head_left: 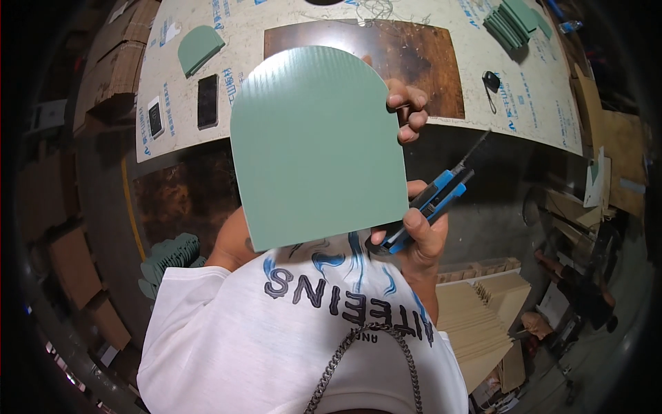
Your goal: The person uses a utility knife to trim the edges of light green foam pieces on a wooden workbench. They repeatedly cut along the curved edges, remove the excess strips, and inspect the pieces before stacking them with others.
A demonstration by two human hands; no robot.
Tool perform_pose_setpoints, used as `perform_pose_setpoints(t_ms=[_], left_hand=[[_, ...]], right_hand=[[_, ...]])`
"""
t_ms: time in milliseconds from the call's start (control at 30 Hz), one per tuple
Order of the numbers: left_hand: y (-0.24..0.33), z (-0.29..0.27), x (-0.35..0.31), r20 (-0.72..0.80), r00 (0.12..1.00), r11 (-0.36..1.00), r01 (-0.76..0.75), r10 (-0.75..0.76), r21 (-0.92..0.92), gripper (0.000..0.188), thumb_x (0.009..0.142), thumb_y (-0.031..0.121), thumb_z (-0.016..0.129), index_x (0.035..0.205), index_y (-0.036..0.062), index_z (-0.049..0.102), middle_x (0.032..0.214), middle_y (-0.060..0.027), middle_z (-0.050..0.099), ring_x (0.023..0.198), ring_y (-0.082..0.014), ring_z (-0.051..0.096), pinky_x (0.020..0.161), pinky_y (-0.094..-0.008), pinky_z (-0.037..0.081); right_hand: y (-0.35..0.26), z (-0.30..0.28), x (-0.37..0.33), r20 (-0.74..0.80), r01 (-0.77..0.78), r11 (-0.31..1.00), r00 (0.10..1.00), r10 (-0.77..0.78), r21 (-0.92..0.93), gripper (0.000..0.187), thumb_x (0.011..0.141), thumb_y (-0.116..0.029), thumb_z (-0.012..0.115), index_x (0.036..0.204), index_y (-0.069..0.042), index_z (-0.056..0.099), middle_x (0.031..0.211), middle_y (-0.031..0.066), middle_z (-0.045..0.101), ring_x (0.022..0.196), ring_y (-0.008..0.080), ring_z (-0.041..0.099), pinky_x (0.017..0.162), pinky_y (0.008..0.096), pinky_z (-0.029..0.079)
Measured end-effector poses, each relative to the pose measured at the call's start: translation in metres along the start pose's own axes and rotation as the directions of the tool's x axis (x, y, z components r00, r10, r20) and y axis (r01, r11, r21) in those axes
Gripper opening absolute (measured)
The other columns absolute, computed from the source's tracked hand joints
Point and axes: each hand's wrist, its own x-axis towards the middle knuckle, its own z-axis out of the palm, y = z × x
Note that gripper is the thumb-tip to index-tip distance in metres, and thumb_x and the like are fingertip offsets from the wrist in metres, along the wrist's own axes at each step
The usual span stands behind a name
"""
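A pale green panel (pixel 321 152) with a rounded top and straight lower edge is held up in front of my chest, its broad face showing. My left arm passes behind it, and the fingers of my left hand (pixel 408 109) curl round its upper right edge; the palm is hidden. By the lower right corner, my right hand (pixel 429 240) is closed on a blue and black utility knife (pixel 433 205). The knife's blade points up and to the right, away from the panel. Fingertips of the right hand also show at the panel's lower corner.
Beyond the panel stands a white, print-covered table (pixel 545 117) with a worn brown board (pixel 434 69). On it lie green pieces (pixel 200 50), a black phone (pixel 207 102), and a green stack (pixel 509 29). Beige sheets (pixel 476 324) are stacked at right; a person (pixel 583 283) is beyond.
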Motion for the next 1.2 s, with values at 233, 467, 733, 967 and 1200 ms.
perform_pose_setpoints(t_ms=[233,467,733,967,1200], left_hand=[[0.003,0.002,-0.004,-0.152,0.978,0.963,-0.101,0.142,0.250,0.028,0.100,0.025,0.063,0.117,0.0020,0.058,0.109,-0.0200,0.064,0.092,-0.0272,0.070,0.072,-0.0366,0.063],[0.013,0.058,0.009,-0.574,0.647,0.742,0.020,0.501,0.670,0.057,0.099,0.043,0.063,0.128,-0.0059,0.060,0.111,-0.0161,0.070,0.094,-0.0195,0.072,0.075,-0.0281,0.063],[0.008,0.083,-0.006,-0.544,0.472,0.477,0.265,0.694,0.838,0.034,0.103,0.033,0.059,0.110,0.0007,0.068,0.094,-0.0024,0.068,0.081,-0.0078,0.063,0.074,-0.0200,0.050],[0.009,0.107,-0.008,-0.363,0.464,0.276,0.245,0.808,0.929,0.035,0.106,0.030,0.051,0.110,-0.0010,0.066,0.096,-0.0036,0.067,0.083,-0.0078,0.060,0.076,-0.0204,0.047],[0.005,0.105,-0.011,-0.108,0.476,-0.022,0.259,0.873,0.966,0.043,0.110,0.029,0.037,0.114,-0.0045,0.063,0.097,-0.0070,0.065,0.084,-0.0093,0.059,0.079,-0.0211,0.046]], right_hand=[[0.006,0.004,0.008,-0.226,-0.181,0.953,0.945,0.237,0.244,0.030,0.096,-0.014,0.066,0.115,0.009,0.060,0.092,0.0179,0.071,0.069,0.0213,0.070,0.064,0.0310,0.060],[-0.004,-0.021,-0.001,-0.523,0.011,0.990,0.848,-0.084,-0.141,0.036,0.099,-0.025,0.064,0.116,0.007,0.062,0.090,0.0109,0.070,0.074,0.0162,0.067,0.066,0.0274,0.055],[-0.053,-0.024,-0.013,-0.130,0.309,0.938,0.935,-0.330,-0.160,0.039,0.096,-0.014,0.065,0.124,0.013,0.056,0.100,0.0253,0.071,0.072,0.0252,0.072,0.065,0.0328,0.063],[-0.047,-0.021,-0.014,-0.075,0.322,0.935,0.939,-0.335,-0.149,0.036,0.092,-0.004,0.068,0.123,0.012,0.058,0.104,0.0291,0.071,0.078,0.0280,0.075,0.069,0.0360,0.065],[-0.041,-0.023,-0.015,-0.049,0.331,0.928,0.938,-0.344,-0.173,0.036,0.091,-0.004,0.068,0.123,0.011,0.059,0.103,0.0285,0.071,0.079,0.0286,0.075,0.069,0.0367,0.064]])
